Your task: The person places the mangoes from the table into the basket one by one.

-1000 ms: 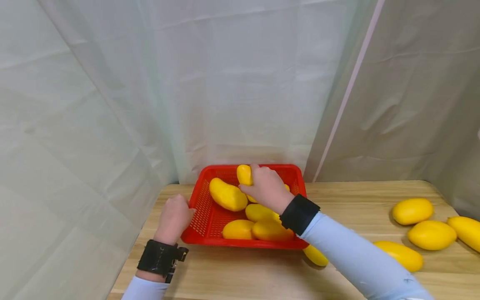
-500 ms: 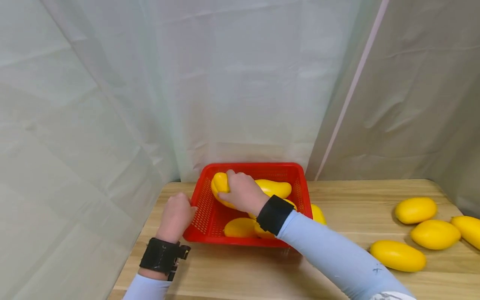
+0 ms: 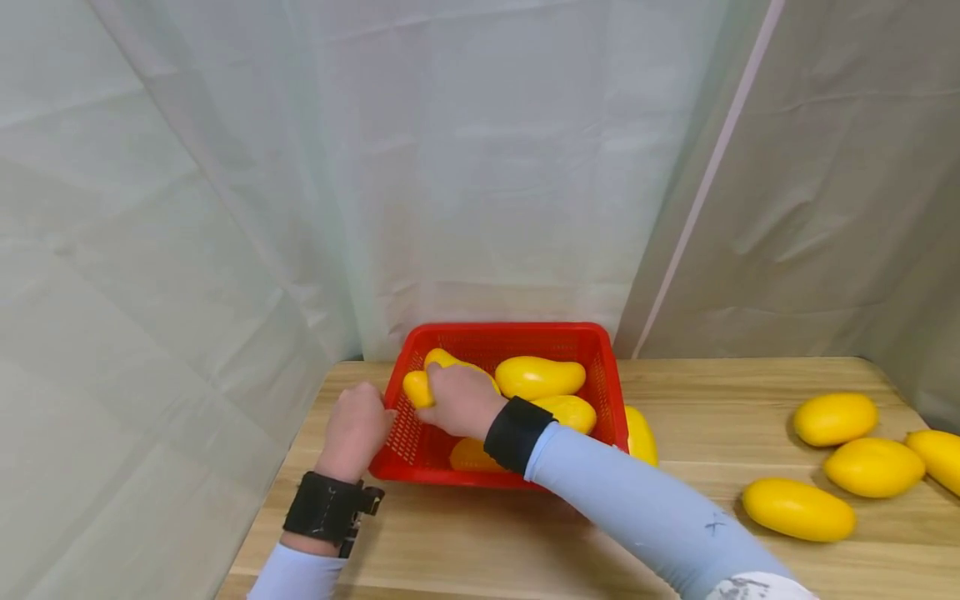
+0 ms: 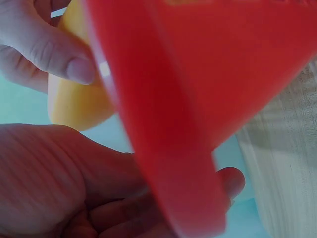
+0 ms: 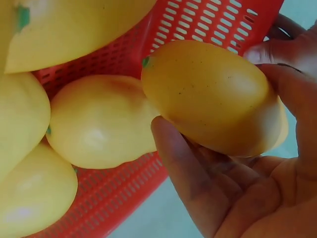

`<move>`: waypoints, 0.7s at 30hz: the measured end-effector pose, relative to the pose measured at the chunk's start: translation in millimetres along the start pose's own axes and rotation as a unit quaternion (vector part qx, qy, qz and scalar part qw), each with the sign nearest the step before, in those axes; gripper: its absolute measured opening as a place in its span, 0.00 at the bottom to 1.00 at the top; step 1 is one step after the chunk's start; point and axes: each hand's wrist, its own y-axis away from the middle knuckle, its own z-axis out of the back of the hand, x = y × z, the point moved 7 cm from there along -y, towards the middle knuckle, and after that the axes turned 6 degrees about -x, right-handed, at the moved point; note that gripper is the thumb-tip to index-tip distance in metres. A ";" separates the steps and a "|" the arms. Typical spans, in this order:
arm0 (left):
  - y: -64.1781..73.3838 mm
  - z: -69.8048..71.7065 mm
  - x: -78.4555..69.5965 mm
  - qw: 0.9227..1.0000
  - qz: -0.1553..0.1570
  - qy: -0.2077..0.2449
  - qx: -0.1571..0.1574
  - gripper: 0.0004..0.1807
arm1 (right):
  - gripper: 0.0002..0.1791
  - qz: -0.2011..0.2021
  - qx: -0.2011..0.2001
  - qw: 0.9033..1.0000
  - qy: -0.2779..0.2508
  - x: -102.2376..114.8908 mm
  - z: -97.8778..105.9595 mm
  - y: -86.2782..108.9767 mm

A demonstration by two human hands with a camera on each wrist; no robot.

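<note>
A red plastic basket (image 3: 517,328) with perforated walls holds several yellow mangoes (image 3: 540,377). My left hand (image 3: 358,427) grips its left rim; in the left wrist view the fingers (image 4: 231,182) wrap round the red edge. Over the left side of the basket, my right hand (image 3: 467,403) holds a mango (image 5: 208,96) between thumb and fingers. That mango's end points left, close to the left wall. Behind it lies another mango (image 3: 442,358), partly hidden by the hand. The right forearm covers part of the basket's front right.
A mango (image 3: 642,437) lies on the wooden table (image 3: 705,396) against the basket's right side. Further right are several more mangoes (image 3: 798,510). Pale sheeting (image 3: 487,167) hangs behind the basket and at both sides.
My right hand has carried the held mango leftward and toward me within the basket, uncovering the mangoes at the back right. The left hand stays on the rim.
</note>
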 end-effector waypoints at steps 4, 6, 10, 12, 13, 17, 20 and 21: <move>-0.5 -0.7 -0.3 1.000 -0.004 -0.004 -0.004 0.15 | 0.29 0.003 0.023 1.000 0.006 2.9 -5.3 2.3; -1.1 -0.9 -0.4 1.000 -0.009 -0.006 -0.009 0.14 | 0.29 0.005 0.035 0.999 0.007 3.9 -8.0 3.8; -1.7 -1.5 -0.5 1.000 -0.013 -0.006 -0.013 0.14 | 0.30 0.011 0.044 0.999 0.018 3.8 -13.6 4.4; -1.7 -1.7 -0.4 1.000 -0.013 -0.003 -0.013 0.14 | 0.30 0.015 0.047 0.998 0.024 4.2 -17.2 3.8; -1.6 -2.0 0.0 1.000 -0.012 -0.001 -0.012 0.14 | 0.30 0.017 0.048 0.998 0.027 4.4 -19.4 3.4; -1.3 -2.8 0.1 1.000 -0.011 0.002 -0.008 0.14 | 0.29 0.023 0.053 0.998 0.030 4.6 -26.8 1.8; -1.7 -2.5 0.2 1.000 -0.010 0.000 -0.007 0.14 | 0.29 0.020 0.053 0.998 0.035 4.5 -29.6 0.9; -2.1 -2.3 0.4 1.000 -0.009 -0.001 -0.007 0.14 | 0.30 0.017 0.052 0.998 0.038 4.6 -30.1 0.3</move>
